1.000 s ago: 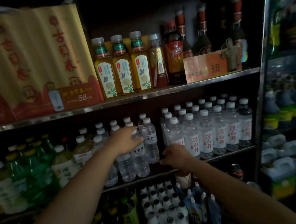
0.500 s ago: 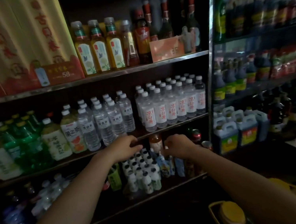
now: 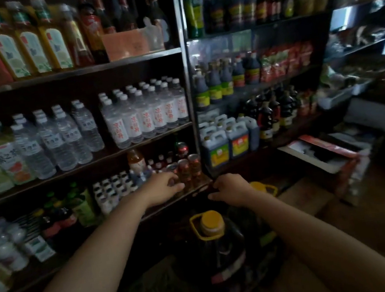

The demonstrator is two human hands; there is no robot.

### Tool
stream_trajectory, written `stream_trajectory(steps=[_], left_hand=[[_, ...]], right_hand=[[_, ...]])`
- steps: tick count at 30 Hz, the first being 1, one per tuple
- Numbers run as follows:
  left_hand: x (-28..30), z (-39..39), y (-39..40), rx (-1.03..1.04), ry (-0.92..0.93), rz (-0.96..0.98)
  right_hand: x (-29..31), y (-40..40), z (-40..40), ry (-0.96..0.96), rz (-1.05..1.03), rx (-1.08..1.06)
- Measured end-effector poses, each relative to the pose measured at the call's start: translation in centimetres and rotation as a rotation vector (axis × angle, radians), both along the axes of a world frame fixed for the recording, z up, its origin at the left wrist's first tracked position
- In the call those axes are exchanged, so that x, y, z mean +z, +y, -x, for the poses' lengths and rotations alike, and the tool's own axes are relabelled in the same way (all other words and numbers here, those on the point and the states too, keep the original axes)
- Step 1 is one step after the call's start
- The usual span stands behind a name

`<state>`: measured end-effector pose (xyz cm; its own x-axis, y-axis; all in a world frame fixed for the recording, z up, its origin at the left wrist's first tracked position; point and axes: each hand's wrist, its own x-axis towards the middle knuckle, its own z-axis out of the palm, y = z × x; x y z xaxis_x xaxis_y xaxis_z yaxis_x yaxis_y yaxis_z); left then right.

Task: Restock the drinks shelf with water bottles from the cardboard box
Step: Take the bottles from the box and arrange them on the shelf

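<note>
Dim shop shelving is filling the frame, packed with bottles, and two bare arms are reaching in from the bottom edge toward its centre.

Her or his left hand (image 3: pixel 162 188) is hanging just in front of the lower shelf edge, fingers loosely curled and holding nothing, right beside a few red cans (image 3: pixel 190 171) standing at that shelf's right end. A little to the right, the right hand (image 3: pixel 230 187) is hovering with fingers curled downward, also gripping nothing that I can make out. Directly below both hands, a dark jug (image 3: pixel 216 244) with a yellow cap and handle is sitting on the floor; a second yellow cap (image 3: pixel 263 186) is peeking out just behind the right wrist.

Moving up, the drinks shelf (image 3: pixel 103 156) in the left middle is carrying two clusters of water bottles (image 3: pixel 146 112), white-capped, standing upright in rows, with tea bottles (image 3: pixel 6 158) to their left. Above them, yellow-labelled bottles (image 3: pixel 31 42) are lining the top shelf. On the right half of the frame, sauce bottles (image 3: pixel 222 84) and square jugs (image 3: pixel 228 140) are crowding a separate rack. Far right, low down, an open cardboard box (image 3: pixel 337 149) is lying well apart from both hands; its contents are too dark to tell.
</note>
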<state>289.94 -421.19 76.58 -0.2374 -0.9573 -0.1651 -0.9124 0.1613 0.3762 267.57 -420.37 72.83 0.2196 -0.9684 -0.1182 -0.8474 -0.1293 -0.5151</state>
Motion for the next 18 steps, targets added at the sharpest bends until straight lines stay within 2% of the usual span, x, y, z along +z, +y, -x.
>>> stream_trajectory(steps=[9,18], left_hand=[[-8.1,13.6,8.3,-0.11,0.083,-0.179],[-18.5,21.1,12.7,-0.188,0.061,-0.385]], right_hand=[[-7.2,10.4,13.2,-0.021,-0.156,-0.159],[-15.3,17.9,19.8,-0.101,-0.32,-0.284]])
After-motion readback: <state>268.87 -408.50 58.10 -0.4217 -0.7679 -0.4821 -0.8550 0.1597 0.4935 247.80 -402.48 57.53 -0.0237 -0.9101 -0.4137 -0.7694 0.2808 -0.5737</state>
